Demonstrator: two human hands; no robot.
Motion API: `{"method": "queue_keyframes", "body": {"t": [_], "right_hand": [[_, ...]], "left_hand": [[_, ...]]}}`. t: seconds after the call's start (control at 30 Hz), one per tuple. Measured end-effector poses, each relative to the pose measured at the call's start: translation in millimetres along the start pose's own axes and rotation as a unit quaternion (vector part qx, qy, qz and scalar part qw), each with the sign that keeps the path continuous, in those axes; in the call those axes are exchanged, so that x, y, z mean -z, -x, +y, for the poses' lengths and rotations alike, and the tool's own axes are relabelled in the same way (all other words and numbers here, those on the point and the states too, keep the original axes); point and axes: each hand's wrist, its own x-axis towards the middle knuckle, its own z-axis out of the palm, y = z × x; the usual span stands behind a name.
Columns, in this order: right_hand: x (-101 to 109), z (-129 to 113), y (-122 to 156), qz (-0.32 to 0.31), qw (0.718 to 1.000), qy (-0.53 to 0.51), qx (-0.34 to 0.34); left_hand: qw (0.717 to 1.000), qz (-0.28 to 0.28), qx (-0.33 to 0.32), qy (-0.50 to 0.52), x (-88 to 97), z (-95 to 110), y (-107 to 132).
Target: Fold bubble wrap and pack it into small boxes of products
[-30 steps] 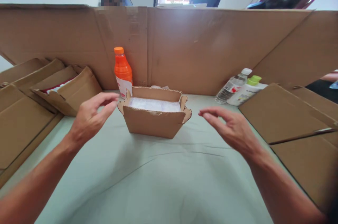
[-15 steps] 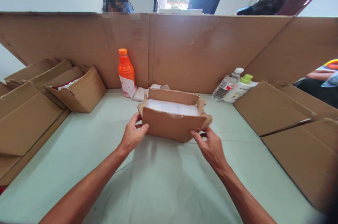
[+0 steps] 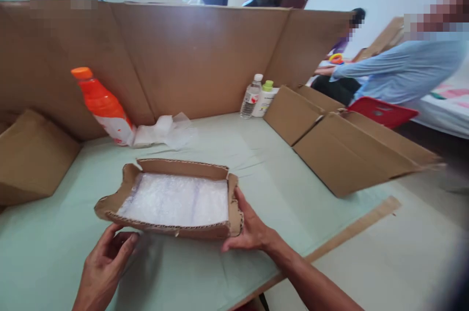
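A shallow open cardboard box [image 3: 176,168] with torn, uneven rims is in front of me. White bubble wrap [image 3: 179,198] lies inside it; what is under the wrap is hidden. My right hand [image 3: 249,228] grips the box's right end, the thumb on the near side and the fingers around the end wall. By the near left corner is my left hand [image 3: 110,257], its fingers loosely bent and thumb apart, holding nothing. Its fingertips come close to the box's lower edge; I cannot tell whether they touch.
Behind the box stand an orange bottle [image 3: 106,105] and crumpled white wrapping [image 3: 164,130]. A clear water bottle [image 3: 251,98] and a white green-capped bottle [image 3: 266,100] stand farther back. Cardboard boxes [image 3: 340,154] line the right; another box [image 3: 32,159] is left. A person in blue [image 3: 399,66] sits beyond.
My view has swung right. The box has come nearer and tips so its inside shows more. My left hand has let go of its left end; my right hand still holds the right end.
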Motion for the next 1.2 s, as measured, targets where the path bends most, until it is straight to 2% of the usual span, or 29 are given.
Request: {"method": "queue_keyframes", "body": {"t": [0.1, 0.2, 0.27, 0.37, 0.43, 0.5, 0.57, 0.63, 0.7, 0.77, 0.83, 0.9, 1.03, 1.1, 1.2], "right_hand": [[-3, 10, 2, 0.025, 0.999, 0.017, 0.01], [13, 21, 11, 0.099, 0.994, 0.03, -0.042], [38, 32, 15, 0.168, 0.98, 0.037, -0.095], [87, 58, 9, 0.266, 0.95, 0.062, -0.151], [122, 79, -3, 0.318, 0.929, 0.087, -0.17], [153, 100, -16, 0.356, 0.907, 0.132, -0.185], [177, 119, -27, 0.369, 0.886, 0.195, -0.202], [191, 134, -31, 0.365, 0.868, 0.251, -0.224], [193, 142, -26, 0.362, 0.855, 0.273, -0.252], [187, 144, -15, 0.358, 0.849, 0.268, -0.282], [176, 140, -4, 0.336, 0.855, 0.261, -0.298], [165, 134, 0, 0.293, 0.873, 0.259, -0.292], [155, 125, -13, 0.191, 0.909, 0.259, -0.266], [157, 125, -20, 0.16, 0.912, 0.268, -0.265], [163, 129, -20, 0.156, 0.901, 0.292, -0.28]], "left_hand": [[0.999, -0.024, 0.009, 0.037, -28.4, 8, -15], [0.995, -0.045, -0.031, 0.088, -78.0, 33, -36], [0.984, -0.075, -0.075, 0.142, -119.4, 52, -49], [0.964, -0.162, -0.134, 0.163, -178.6, 72, -56], [0.951, -0.223, -0.165, 0.136, -207.6, 77, -52], [0.941, -0.261, -0.188, 0.102, -225.2, 75, -44], [0.938, -0.273, -0.201, 0.074, -232.3, 69, -36], [0.94, -0.269, -0.203, 0.049, -230.7, 60, -31], [0.946, -0.256, -0.195, 0.024, -222.8, 50, -28], [0.951, -0.247, -0.187, 0.0, -211.5, 40, -25], [0.951, -0.245, -0.186, -0.02, -200.4, 33, -22], [0.948, -0.246, -0.199, -0.033, -192.9, 27, -18], [0.943, -0.246, -0.22, -0.042, -190.7, 22, -8], [0.941, -0.254, -0.218, -0.041, -190.5, 19, -2], [0.94, -0.267, -0.208, -0.04, -182.6, 12, 6]]}}
